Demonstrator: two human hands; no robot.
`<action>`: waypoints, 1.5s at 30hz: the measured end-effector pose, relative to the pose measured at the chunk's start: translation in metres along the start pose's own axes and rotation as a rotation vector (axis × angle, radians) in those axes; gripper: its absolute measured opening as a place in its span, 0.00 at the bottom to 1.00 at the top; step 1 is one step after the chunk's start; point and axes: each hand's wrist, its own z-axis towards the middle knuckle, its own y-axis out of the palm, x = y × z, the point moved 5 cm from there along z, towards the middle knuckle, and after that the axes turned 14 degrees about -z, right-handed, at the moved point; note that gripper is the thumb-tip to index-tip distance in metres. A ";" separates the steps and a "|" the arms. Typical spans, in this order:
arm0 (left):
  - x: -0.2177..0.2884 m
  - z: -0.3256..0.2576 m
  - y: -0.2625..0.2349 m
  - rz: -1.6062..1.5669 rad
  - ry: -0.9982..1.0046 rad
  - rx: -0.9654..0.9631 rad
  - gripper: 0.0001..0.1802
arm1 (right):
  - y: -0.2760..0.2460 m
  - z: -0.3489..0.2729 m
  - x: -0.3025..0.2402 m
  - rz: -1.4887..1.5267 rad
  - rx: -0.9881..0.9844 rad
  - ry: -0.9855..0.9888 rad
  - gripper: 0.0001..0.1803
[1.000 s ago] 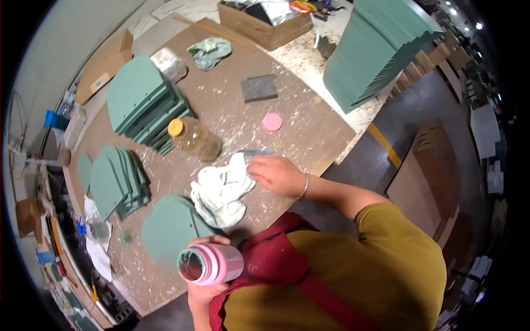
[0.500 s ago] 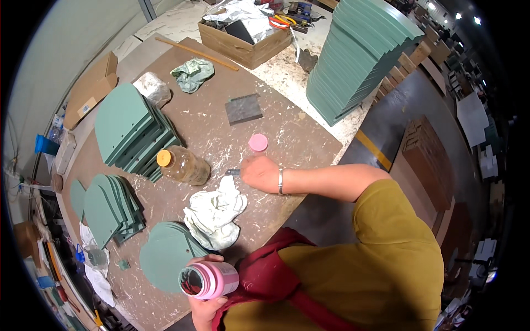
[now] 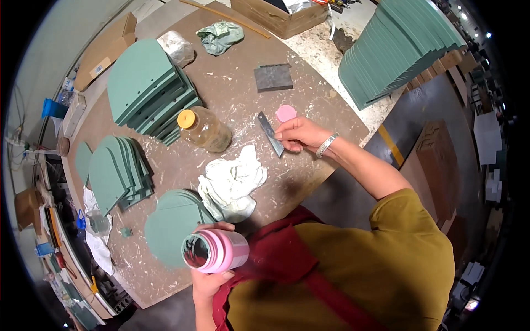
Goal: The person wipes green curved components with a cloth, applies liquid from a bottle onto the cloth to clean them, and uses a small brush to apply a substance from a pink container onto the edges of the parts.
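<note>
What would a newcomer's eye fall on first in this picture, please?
Probably the open pink jar in the left hand, near the lower middle. The tall stack of green panels at the upper right would likely come next. Then perhaps the narrow metal blade held in the right hand, left of the pink lid.

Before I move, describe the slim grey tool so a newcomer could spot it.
On the brown tabletop, find the round pink lid. Beside it, the right hand pinches the slim grey tool, long and narrow, unlike the broad dark slab farther off.
</note>
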 end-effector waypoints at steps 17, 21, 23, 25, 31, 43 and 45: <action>-0.005 -0.008 0.005 -0.056 -0.080 0.027 0.49 | 0.016 -0.019 -0.004 -0.083 -0.009 -0.011 0.10; -0.008 -0.014 0.003 -0.139 -0.085 0.038 0.51 | 0.025 -0.034 -0.011 0.212 -0.175 0.000 0.14; -0.011 -0.016 0.000 -0.101 -0.064 0.012 0.51 | 0.024 -0.036 -0.009 0.073 -0.159 -0.086 0.13; -0.013 -0.018 -0.001 -0.107 -0.061 -0.017 0.50 | 0.026 -0.036 -0.003 -0.168 -0.061 -0.206 0.13; -0.015 -0.023 0.004 -0.152 -0.081 0.000 0.50 | 0.043 -0.058 -0.019 -0.233 0.079 -0.347 0.14; -0.021 -0.029 0.010 -0.396 -0.078 0.086 0.51 | 0.024 -0.051 0.003 -0.137 0.128 -0.225 0.16; -0.021 -0.028 0.011 -0.406 -0.090 0.088 0.51 | 0.021 -0.050 0.006 -0.120 0.150 -0.208 0.14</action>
